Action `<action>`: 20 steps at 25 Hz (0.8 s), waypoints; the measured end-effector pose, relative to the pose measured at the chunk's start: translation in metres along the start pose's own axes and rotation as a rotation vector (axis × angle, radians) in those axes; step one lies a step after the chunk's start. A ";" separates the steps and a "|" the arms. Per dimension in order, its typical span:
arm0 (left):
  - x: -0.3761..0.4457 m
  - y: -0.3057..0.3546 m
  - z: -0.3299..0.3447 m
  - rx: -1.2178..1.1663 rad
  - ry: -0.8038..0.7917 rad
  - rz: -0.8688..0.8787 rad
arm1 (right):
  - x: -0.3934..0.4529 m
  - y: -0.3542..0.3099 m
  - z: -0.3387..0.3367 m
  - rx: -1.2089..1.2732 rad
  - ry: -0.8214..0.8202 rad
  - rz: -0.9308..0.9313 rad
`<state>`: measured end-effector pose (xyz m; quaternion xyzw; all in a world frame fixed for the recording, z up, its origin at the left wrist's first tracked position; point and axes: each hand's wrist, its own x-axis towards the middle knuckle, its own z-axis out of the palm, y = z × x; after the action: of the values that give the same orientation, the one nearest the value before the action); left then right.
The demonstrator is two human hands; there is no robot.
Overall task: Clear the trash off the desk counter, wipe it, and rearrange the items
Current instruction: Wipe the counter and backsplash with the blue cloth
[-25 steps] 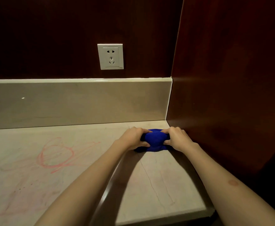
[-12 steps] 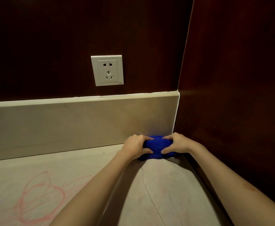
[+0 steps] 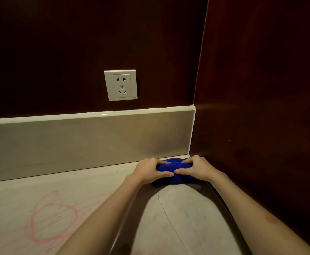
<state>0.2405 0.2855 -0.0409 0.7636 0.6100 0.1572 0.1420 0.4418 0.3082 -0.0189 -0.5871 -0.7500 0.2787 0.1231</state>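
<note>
Dark wood wall (image 3: 58,43) fills the top of the view, meeting a second dark side panel (image 3: 261,89) at right; we cannot make out grain or detail in either, they are too dim. Below runs a beige backsplash (image 3: 77,144), its left end cut off by the frame. The table (image 3: 178,218) is pale stone, cut off at the left and bottom edges; a thin crack runs down it between our forearms. Open surface lies to the left of our arms; at right the table ends flush against the side panel. Pink scribbles (image 3: 53,218) mark the left part, well apart from the cloth. A white socket (image 3: 120,85) sits on the wall above the backsplash. The blue cloth (image 3: 170,170) lies bunched in the back right corner, near the backsplash and the panel; most of it is hidden under our hands. Left hand (image 3: 148,170) and right hand (image 3: 198,168) both grip it, fingers curled over the top, thumbs on the near side.
</note>
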 end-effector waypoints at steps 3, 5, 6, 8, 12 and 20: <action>-0.024 0.013 0.005 -0.011 0.005 -0.015 | -0.024 0.004 0.004 0.006 0.001 -0.005; -0.043 0.025 0.008 0.007 0.010 -0.016 | -0.044 0.008 0.007 0.006 -0.003 -0.023; -0.053 0.031 0.009 0.017 0.011 -0.018 | -0.055 0.010 0.008 0.005 -0.005 -0.037; -0.075 0.043 0.012 0.028 0.009 -0.023 | -0.079 0.014 0.011 0.001 -0.018 -0.075; -0.120 0.069 0.019 0.016 0.008 -0.031 | -0.130 0.020 0.015 -0.054 -0.030 -0.170; -0.189 0.112 0.033 0.023 0.032 -0.034 | -0.205 0.036 0.015 -0.130 -0.061 -0.293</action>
<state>0.3143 0.0756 -0.0373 0.7522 0.6267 0.1600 0.1260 0.5210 0.1154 -0.0223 -0.4692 -0.8475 0.2265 0.1012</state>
